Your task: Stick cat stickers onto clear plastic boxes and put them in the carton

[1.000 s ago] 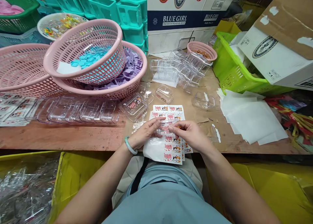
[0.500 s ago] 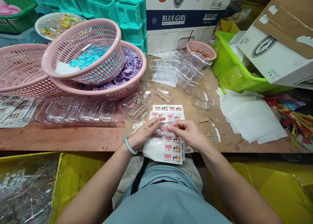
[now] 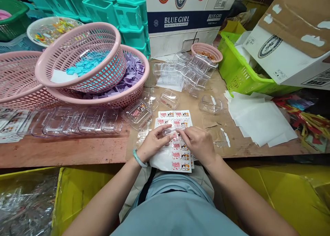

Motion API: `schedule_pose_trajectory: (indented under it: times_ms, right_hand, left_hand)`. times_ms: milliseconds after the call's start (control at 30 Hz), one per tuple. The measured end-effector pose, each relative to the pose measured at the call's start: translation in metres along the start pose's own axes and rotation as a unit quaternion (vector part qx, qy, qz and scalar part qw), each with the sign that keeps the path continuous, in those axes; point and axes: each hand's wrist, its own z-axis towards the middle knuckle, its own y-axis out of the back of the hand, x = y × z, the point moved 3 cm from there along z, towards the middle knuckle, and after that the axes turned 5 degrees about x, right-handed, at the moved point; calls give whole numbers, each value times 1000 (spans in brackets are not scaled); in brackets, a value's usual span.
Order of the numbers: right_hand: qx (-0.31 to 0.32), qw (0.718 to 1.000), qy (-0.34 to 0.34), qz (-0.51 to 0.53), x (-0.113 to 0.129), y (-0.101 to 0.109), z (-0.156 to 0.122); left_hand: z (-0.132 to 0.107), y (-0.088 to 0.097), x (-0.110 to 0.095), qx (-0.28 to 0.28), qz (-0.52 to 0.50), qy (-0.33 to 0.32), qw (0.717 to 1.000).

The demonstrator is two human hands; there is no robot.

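Note:
A small clear plastic case (image 3: 172, 130) is held up between my two hands, just above a stack of sticker sheets (image 3: 162, 161) printed with pink lettering and cartoon cats. My left hand (image 3: 152, 144), with a pale green bangle at the wrist, grips the case's left side between thumb and fingers. My right hand (image 3: 200, 143) is closed, its thumb and curled fingers at the right side of the case. Whether it also pinches a sticker I cannot tell. Just beyond lie a clear case with a cat sticker (image 3: 139, 113) and another clear case (image 3: 169, 99).
Clear cases (image 3: 82, 121) stand in a row at left, before pink baskets (image 3: 90, 98) of blue and purple pieces. More clear cases (image 3: 192, 72) are piled at the back. White papers (image 3: 260, 121) and a lime-green basket (image 3: 237, 71) are at right.
My right hand has turned and curled more, knuckles up, with its thumb against the case. My left thumb has moved over the case. The view has shifted slightly.

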Motion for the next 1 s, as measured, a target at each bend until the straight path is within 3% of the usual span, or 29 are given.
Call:
schedule_pose_trajectory:
  times_ms: [133, 200, 267, 333, 400, 500, 633, 700, 767, 900, 1000]
  right_hand:
    - [-55, 997, -2, 50, -14, -9, -4]
    - [-85, 989, -68, 101, -23, -11, -7]
    - [-91, 963, -161, 197, -31, -13, -11]
    - [-50, 926, -226, 299, -33, -17, -15]
    - [18, 900, -247, 358, -27, -23, -16]
    - [79, 875, -230, 419, -15, -29, -13]
    - [109, 823, -199, 520, -2, -35, -7]
    - [106, 825, -202, 516, 3, -33, -5]
    - [95, 850, -190, 482, 10, -30, -3]
    - [100, 883, -91, 450, 31, -30, 7]
    - [79, 888, -22, 453, 45, -41, 18]
  left_hand:
    - [-1, -1, -2, -3, 0, 6, 1000]
    - [-1, -1, -1, -7, -4, 7, 1000]
    - [0, -2, 0, -12, -1, 3, 1000]
    - [0, -5, 1, -15, 10, -17, 1000]
    - [-3, -7, 3, -19, 14, -42, 999]
    - [-13, -7, 9, -19, -25, -34, 999]
    - [-29, 2, 16, -36, -81, -14, 996]
    - [-35, 7, 15, -52, -93, -18, 994]
    - [-40, 10, 13, -69, -94, -26, 993]
    - [-56, 22, 10, -101, -44, -66, 992]
    - [-74, 47, 16, -157, 76, -141, 975]
